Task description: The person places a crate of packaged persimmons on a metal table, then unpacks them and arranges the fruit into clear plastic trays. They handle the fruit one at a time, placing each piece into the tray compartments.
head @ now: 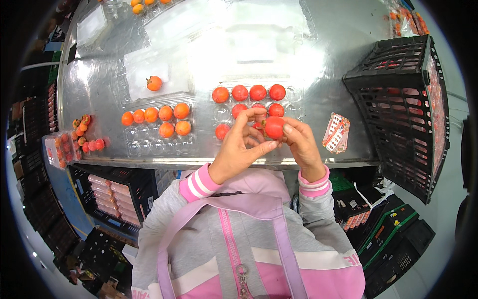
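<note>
My right hand [304,144] holds a red persimmon [275,128] above the table's front edge, its thumb against the fruit. The leafy calyx faces left, towards my left hand [239,145]. That hand has its fingers curled and its thumb apart, close beside the fruit; whether it touches the calyx is hard to see. Behind both hands lies a clear plastic tray [223,112] with red persimmons in some of its cups, partly hidden by my fingers. To the left, a second clear tray [143,144] carries orange persimmons in its back rows, with bare cups towards me.
A single persimmon [154,83] rests on clear packaging. Printed cards [336,133] lie at the right, near a tilted black crate [388,82]. Loose persimmons [93,145] and filled packs [59,149] sit at the left edge. Below stands a crate of packs [112,196].
</note>
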Motion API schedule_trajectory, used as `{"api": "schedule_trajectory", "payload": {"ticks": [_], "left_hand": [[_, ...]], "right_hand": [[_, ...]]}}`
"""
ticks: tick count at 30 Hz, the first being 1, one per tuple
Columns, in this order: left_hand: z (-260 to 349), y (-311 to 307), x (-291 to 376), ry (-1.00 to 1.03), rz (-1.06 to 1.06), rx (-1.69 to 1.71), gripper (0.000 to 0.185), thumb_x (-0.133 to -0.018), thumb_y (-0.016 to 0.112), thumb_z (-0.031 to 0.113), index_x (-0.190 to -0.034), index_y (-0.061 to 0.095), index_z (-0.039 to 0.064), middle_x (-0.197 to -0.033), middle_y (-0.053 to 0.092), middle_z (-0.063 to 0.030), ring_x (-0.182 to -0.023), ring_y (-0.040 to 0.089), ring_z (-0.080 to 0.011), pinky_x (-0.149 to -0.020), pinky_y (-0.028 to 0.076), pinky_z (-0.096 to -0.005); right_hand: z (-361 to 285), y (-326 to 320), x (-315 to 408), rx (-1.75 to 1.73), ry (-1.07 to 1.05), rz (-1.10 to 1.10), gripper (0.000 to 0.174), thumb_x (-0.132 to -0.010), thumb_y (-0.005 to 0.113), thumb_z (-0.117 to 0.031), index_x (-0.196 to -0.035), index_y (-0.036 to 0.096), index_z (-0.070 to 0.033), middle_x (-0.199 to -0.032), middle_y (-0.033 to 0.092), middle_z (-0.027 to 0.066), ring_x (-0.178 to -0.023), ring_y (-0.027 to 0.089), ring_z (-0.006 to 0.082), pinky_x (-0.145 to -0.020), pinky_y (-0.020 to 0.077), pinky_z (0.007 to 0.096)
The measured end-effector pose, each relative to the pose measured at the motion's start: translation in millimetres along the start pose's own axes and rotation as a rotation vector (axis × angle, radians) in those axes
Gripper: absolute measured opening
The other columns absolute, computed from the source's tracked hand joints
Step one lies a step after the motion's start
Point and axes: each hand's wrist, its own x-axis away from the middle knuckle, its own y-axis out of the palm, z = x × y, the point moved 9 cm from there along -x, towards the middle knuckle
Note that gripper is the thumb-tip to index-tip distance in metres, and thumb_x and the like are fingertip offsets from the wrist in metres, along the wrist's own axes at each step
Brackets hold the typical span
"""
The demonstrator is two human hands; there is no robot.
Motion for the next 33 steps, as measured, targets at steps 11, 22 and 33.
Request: {"api": "schedule_trajectory", "payload": {"ticks": [11, 22, 33], "left_hand": [[-10.2, -9.4, -3.9, 0.006, -0.008, -0.015, 0.044, -0.085, 0.067, -0.001, -0.126, 0.051, 0.0, -0.114, 0.058, -0.008, -0.098, 0.061, -0.0133, -0.081, 0.051, -0.0248], [37.9, -50.4, 18.8, 0.194, 0.116, -0.458, 0.04, -0.082, 0.069, -0.002, -0.12, 0.055, -0.002, -0.114, 0.057, -0.0083, -0.098, 0.062, -0.0171, -0.082, 0.053, -0.0266], [88.2, -496.0, 234.3, 0.1, 1.423, -0.994, 0.044, -0.071, 0.08, 0.022, -0.105, 0.064, 0.001, -0.098, 0.065, -0.0114, -0.085, 0.062, -0.0196, -0.078, 0.05, -0.0327]], "right_hand": [[-17.0, 0.4, -5.9, 0.204, -0.113, 0.059, 0.031, -0.089, 0.067, -0.016, -0.114, 0.06, 0.002, -0.09, 0.065, 0.0046, -0.08, 0.06, 0.0085, -0.072, 0.0479, 0.0214], [-4.2, 28.8, -2.2, 0.268, -0.07, -0.02, 0.032, -0.089, 0.06, -0.011, -0.12, 0.057, 0.0, -0.1, 0.064, 0.0071, -0.09, 0.061, 0.0117, -0.077, 0.0488, 0.0248], [-13.8, 37.3, 10.1, 0.446, -0.042, 0.174, 0.03, -0.092, 0.061, -0.017, -0.116, 0.059, 0.001, -0.096, 0.065, 0.0056, -0.08, 0.057, 0.0077, -0.069, 0.0453, 0.0218]]}}
